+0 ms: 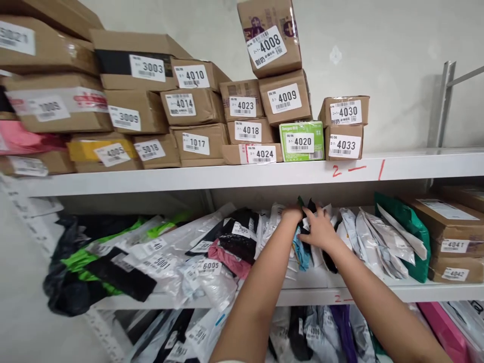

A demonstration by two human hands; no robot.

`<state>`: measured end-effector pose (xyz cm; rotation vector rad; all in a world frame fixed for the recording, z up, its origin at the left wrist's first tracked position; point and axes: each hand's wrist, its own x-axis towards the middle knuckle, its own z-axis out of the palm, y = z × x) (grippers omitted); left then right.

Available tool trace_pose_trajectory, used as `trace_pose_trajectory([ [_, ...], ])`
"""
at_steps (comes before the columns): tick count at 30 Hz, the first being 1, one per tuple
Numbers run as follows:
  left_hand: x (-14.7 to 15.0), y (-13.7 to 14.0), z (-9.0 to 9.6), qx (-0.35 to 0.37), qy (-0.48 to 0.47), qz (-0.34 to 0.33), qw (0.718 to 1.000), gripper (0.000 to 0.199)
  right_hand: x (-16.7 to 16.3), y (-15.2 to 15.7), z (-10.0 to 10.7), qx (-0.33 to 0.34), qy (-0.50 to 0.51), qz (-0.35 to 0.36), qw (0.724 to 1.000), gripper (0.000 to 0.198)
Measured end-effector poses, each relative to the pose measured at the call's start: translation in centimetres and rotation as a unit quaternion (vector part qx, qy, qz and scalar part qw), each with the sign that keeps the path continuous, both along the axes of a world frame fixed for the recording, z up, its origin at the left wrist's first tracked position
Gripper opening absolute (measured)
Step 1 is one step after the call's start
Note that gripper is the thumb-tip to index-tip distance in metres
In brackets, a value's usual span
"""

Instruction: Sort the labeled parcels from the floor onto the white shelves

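Row of packed mailers on white metal shelf (401,293), reached into by two bare hands
Light-blue plastic packet (302,257) seen below the green-and-white cardboard box labelled 4020 (301,142); bare left hand (292,215) placed under that box, fingertips hidden, grip cannot be told; bare right hand (321,228) set below the box and slightly right, thumb and fingers spread wide; glossy green plastic mailer (419,237) stored lower right of the box

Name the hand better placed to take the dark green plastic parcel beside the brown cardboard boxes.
Probably the right hand: it is nearer the green parcel and on its side. The left hand is farther away and would likely cross the right forearm.
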<state>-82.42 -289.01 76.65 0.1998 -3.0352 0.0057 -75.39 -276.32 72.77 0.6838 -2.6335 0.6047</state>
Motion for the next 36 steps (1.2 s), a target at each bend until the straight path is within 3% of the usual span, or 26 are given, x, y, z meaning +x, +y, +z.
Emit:
trace_pose_trajectory([
  [4, 1.0, 0.0, -0.4, -0.023, -0.028, -0.004, 0.999, 0.041, -3.0, -0.4, -0.8, -0.021, -0.063, 0.004, 0.998, 0.065],
  [9, 2.0, -0.3, -0.5, -0.029, -0.054, -0.01, 0.998, 0.032, -4.9, 0.9, -2.8, -0.076, 0.0, 0.084, 0.994, 0.037],
  [12, 2.4, -0.6, -0.3, -0.033, -0.056, -0.017, 0.998, 0.03, -5.2, 1.4, -3.3, -0.086, 0.022, 0.135, 0.987, 0.033],
  [17, 3.2, -0.9, 0.1, -0.026, -0.061, -0.032, 0.997, 0.028, -4.9, 1.7, -3.5, -0.091, 0.025, 0.179, 0.979, 0.035],
  [24, 5.0, 0.1, 0.8, -0.018, -0.018, -0.008, 1.0, 0.039, -4.3, 2.0, -3.3, -0.048, 0.021, 0.195, 0.979, 0.036],
  [27, 7.9, 0.7, 1.7, -0.025, 0.017, -0.014, 0.999, 0.039, -4.2, 2.0, -3.4, -0.042, 0.015, 0.188, 0.981, 0.047],
  [32, 14.2, -1.9, 3.4, -0.018, 0.119, 0.0, 0.993, 0.049, -4.1, 1.8, -3.0, -0.035, -0.035, 0.115, 0.992, 0.11],
  [34, 16.0, -3.8, 3.5, -0.012, 0.107, 0.051, 0.993, 0.052, -4.0, 1.6, -2.2, -0.001, -0.058, 0.088, 0.994, 0.112],
  [36, 17.3, -5.4, 3.0, -0.02, 0.068, 0.09, 0.993, 0.054, -4.0, 1.3, -1.3, 0.026, -0.061, 0.079, 0.995, 0.094],
])
